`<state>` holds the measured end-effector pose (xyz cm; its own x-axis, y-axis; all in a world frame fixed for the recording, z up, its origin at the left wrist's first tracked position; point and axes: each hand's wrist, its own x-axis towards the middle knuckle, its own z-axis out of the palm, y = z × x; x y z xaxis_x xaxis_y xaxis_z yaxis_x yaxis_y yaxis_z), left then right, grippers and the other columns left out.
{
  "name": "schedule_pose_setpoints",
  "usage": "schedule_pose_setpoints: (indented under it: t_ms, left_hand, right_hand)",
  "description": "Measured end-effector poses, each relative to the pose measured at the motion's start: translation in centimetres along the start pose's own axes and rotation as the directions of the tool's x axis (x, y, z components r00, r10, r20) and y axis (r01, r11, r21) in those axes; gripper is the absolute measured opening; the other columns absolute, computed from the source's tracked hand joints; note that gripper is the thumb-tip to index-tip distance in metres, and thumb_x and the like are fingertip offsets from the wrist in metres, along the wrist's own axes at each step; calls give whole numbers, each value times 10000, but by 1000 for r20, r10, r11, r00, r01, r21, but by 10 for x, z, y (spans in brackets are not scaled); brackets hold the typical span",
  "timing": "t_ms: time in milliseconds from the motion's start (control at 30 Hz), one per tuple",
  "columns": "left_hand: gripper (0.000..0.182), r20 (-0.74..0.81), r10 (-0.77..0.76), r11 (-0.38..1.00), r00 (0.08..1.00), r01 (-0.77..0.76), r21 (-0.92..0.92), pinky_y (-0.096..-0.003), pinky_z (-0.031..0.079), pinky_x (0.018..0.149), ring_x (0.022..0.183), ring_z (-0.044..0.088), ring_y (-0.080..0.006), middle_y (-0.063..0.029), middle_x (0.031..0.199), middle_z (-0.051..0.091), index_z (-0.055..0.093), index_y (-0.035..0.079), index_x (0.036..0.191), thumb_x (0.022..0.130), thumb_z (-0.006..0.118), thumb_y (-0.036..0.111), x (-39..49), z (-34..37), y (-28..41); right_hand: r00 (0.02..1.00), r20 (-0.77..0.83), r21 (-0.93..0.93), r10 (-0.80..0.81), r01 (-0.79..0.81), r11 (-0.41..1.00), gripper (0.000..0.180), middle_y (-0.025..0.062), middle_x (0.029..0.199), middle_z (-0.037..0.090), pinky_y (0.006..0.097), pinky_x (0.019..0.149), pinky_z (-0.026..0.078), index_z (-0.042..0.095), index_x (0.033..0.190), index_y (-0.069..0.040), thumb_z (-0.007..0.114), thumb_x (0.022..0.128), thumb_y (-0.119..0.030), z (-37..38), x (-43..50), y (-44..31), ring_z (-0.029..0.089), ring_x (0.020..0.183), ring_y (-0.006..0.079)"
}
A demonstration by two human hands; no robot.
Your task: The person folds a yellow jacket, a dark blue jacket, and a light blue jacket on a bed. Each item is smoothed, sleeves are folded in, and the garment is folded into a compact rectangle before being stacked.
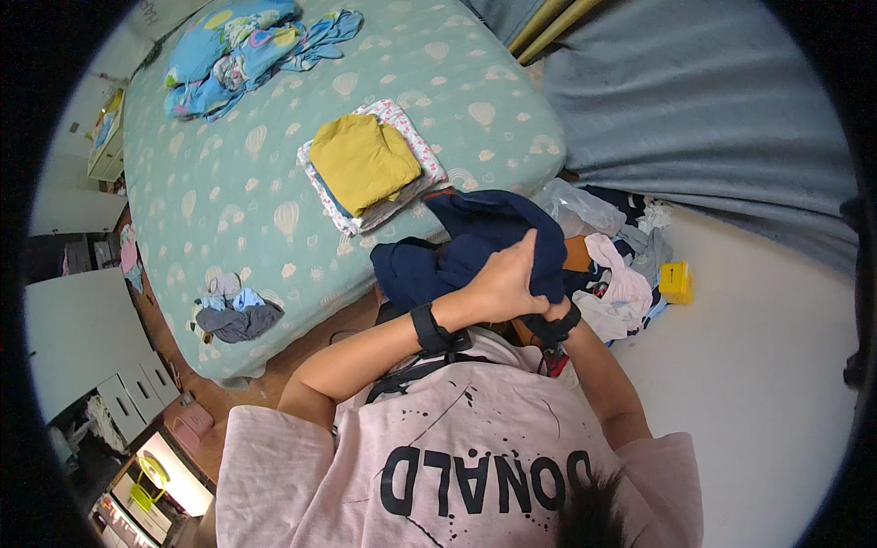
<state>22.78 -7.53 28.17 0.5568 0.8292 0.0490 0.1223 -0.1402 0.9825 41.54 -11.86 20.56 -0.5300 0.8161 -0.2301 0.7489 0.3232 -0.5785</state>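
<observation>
Bunched before my body at the bed's near edge is a dark navy garment. My left hand grips its cloth, with the thumb and a finger extended over it. Close beside it, my right hand is mostly hidden behind the left hand and the fabric; it appears to hold the same garment. Just beyond the navy cloth, a stack of folded clothes lies on the bed, with a mustard-yellow garment on top and a white cloth with a pink-red print underneath.
The bed has a green patterned sheet. A blue bundle of bedding lies at its far side, and small grey and blue clothes sit near the left corner. Loose clothes, a plastic bag and a yellow box are at right.
</observation>
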Motion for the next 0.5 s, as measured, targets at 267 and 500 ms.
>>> schedule_pose_setpoints:
  t_ms: [267,500]
  left_hand:
    - [769,146,-99,980,984,122,-157,-402,525,750,875,655,-371,-263,878,614,403,-168,1149,675,852,239,-4,9,-30]
    - [631,189,-307,948,933,317,-23,-390,511,812,908,612,-287,-237,931,601,442,-82,1104,727,829,244,-4,10,-53]
  right_hand:
    - [983,183,203,-3,-35,978,456,218,1378,586,408,1045,469,568,1336,19,597,885,-38,15,21,-12,583,1227,375]
    - [951,306,278,-36,-54,959,483,199,1383,584,398,1042,472,552,1355,14,621,881,-48,33,42,-21,588,1219,353]
